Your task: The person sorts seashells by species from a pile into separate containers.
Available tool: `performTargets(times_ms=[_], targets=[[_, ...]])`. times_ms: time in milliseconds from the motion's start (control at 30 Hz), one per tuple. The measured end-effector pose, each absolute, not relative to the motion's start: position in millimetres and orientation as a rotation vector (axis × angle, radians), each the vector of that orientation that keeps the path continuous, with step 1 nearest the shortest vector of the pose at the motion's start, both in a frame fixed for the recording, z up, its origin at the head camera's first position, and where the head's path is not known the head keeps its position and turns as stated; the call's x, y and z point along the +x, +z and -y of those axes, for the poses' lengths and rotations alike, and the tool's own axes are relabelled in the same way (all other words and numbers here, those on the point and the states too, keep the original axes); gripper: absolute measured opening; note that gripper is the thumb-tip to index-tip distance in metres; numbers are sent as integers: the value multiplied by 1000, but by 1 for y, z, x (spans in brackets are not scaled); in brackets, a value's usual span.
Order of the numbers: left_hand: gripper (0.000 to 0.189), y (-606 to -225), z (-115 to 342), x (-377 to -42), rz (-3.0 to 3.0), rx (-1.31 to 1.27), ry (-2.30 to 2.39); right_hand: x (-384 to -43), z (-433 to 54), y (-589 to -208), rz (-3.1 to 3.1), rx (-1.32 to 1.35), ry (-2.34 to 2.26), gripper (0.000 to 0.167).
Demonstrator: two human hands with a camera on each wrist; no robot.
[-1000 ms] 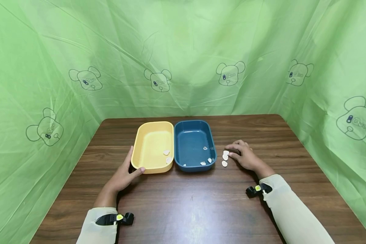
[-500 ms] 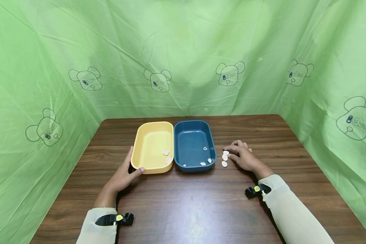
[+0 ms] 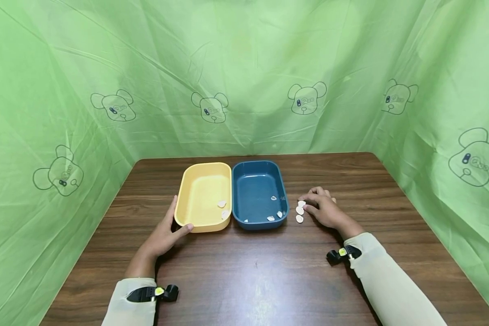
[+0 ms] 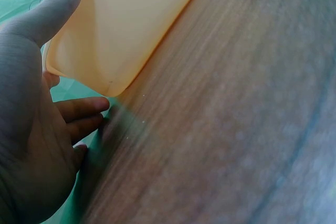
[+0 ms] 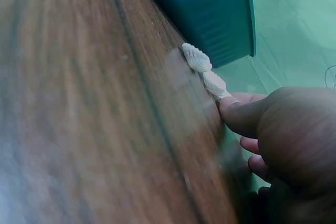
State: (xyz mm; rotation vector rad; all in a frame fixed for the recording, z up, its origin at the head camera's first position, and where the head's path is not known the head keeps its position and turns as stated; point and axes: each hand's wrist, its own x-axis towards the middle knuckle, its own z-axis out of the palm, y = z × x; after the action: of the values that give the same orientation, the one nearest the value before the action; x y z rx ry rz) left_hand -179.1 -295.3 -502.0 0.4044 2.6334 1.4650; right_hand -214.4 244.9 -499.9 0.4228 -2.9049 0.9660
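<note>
My left hand point(image 3: 163, 233) grips the near left corner of a yellow plastic tray point(image 3: 184, 181), its thumb over the rim and its other fingers along the outside. To the right of a blue tray point(image 3: 254, 181), my right hand point(image 3: 325, 212) pinches a white seashell point(image 3: 302, 204) between thumb and index finger, low at the table. Nearer me lie two more shells, a middle shell point(image 3: 299, 211) and a front shell point(image 3: 299, 219). In the right wrist view the ribbed front shell point(image 5: 197, 59) shows clearly; the pinched one is mostly hidden by the thumb.
Two shells lie in the yellow tray, one a whitish shell point(image 3: 222, 204). Several small pale shells, among them one shell point(image 3: 279, 214), lie in the blue tray. The trays stand side by side on a brown wooden table point(image 3: 236, 271). A green curtain point(image 3: 252, 54) surrounds the table.
My right hand has shifted slightly left, its index finger and thumb coming round the far shell. The left hand and both trays stay in place.
</note>
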Motion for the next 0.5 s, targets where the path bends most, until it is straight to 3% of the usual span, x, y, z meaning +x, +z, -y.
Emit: performTargets(times_ms=[500], targets=[[116,-504,295,-180,-2644,405,1453,-215,-246,-502,2778,366,1133,19]])
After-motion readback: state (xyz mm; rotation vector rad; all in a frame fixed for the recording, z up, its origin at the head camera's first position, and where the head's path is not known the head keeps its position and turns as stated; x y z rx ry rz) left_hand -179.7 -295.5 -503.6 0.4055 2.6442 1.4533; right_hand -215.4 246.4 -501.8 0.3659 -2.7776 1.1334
